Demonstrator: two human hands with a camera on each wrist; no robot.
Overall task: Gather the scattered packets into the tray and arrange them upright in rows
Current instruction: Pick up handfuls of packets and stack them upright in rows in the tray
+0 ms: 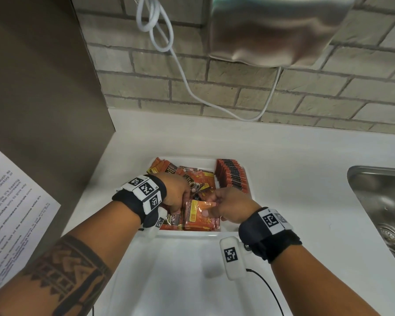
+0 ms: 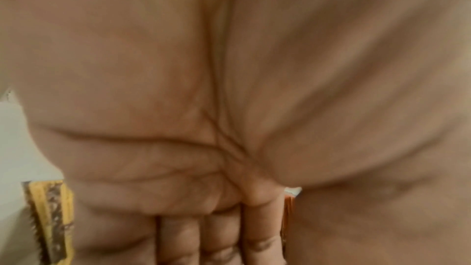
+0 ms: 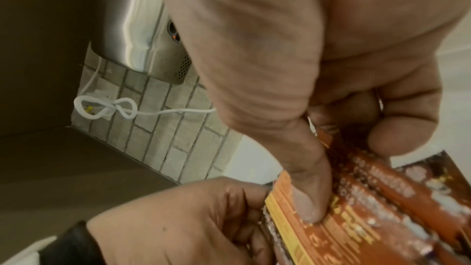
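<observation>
A white tray (image 1: 192, 234) sits on the counter. Along its right side stands a row of orange-and-black packets (image 1: 231, 176), upright. Loose orange and brown packets (image 1: 195, 176) lie jumbled across its middle and left. My right hand (image 1: 225, 201) grips a small stack of orange packets (image 1: 198, 213) at the tray's near side. In the right wrist view its thumb (image 3: 305, 194) presses on that stack (image 3: 362, 221) while the fingers curl behind it. My left hand (image 1: 176, 192) reaches down beside it, fingers (image 3: 244, 215) curled on the stack's left edge. A yellow-edged packet (image 2: 48, 221) shows past the left palm.
A steel sink (image 1: 383, 213) is set into the counter at the right. A metal dispenser (image 1: 280, 30) and a looped white cable (image 1: 185, 78) hang on the brick wall behind. A brown panel (image 1: 43, 87) and a printed sheet (image 1: 14, 201) are at the left.
</observation>
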